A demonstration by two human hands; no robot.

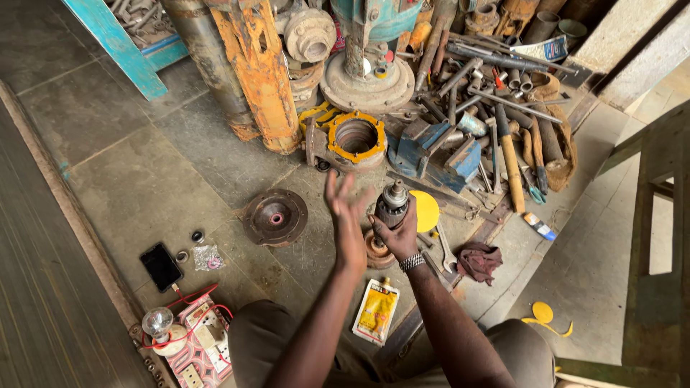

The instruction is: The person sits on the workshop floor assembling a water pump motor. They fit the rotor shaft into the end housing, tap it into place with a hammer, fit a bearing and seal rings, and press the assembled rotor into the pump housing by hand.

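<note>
Grey stone floor (136, 187) carries it all. A round rusty disc (275, 217) lies flat near the middle; left of it a black phone (161, 266), a small plastic bag (208, 257) and two little rings. A yellow pouch (376, 311) lies lower down, a dark red rag (479, 261) to its right, a blue vise (431, 152) by the tool heap (496, 108).

A yellow and white sachet (376, 312) lies on the floor between the knees; a dark-screened phone (161, 266) lies left, beside a small clear packet (208, 257).
</note>
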